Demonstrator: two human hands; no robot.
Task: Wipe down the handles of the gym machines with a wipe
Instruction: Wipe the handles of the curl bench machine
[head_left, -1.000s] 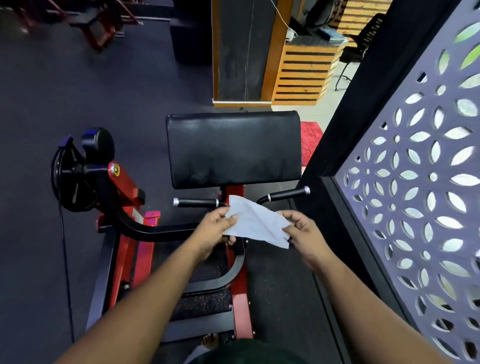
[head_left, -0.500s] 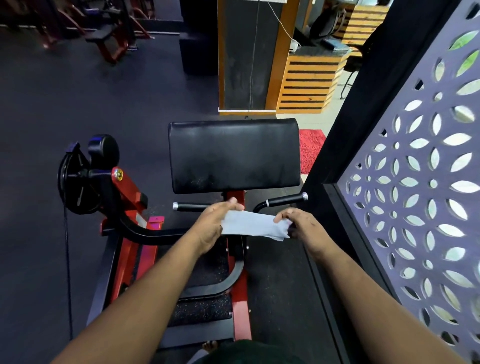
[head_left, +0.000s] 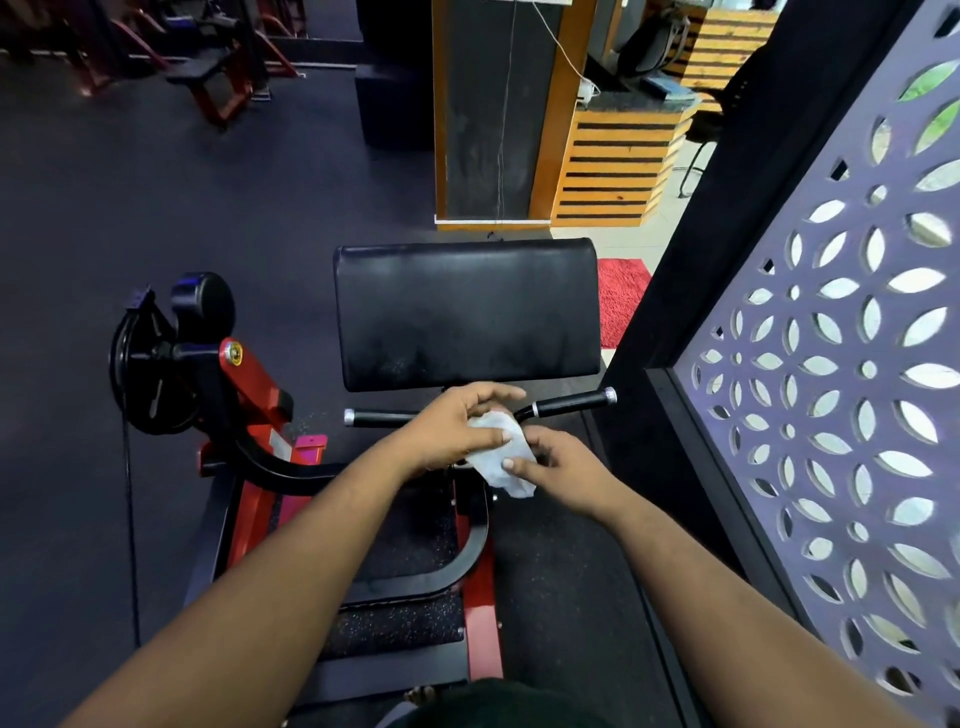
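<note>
Both hands are meeting just in front of the black pad (head_left: 467, 312), above the machine's red frame (head_left: 483, 613). White wipe (head_left: 501, 457) is sitting bunched between them. Left hand (head_left: 452, 431) is holding the wipe's upper end, thumb pressing on it, other fingers (head_left: 493, 393) stretching over it. Right hand (head_left: 563, 470) is pinching the lower part with curled fingers. Left handle (head_left: 376, 418) and right handle (head_left: 571, 402) are sticking out to either side, bare; the wipe probably isn't touching either, hard to tell.
</note>
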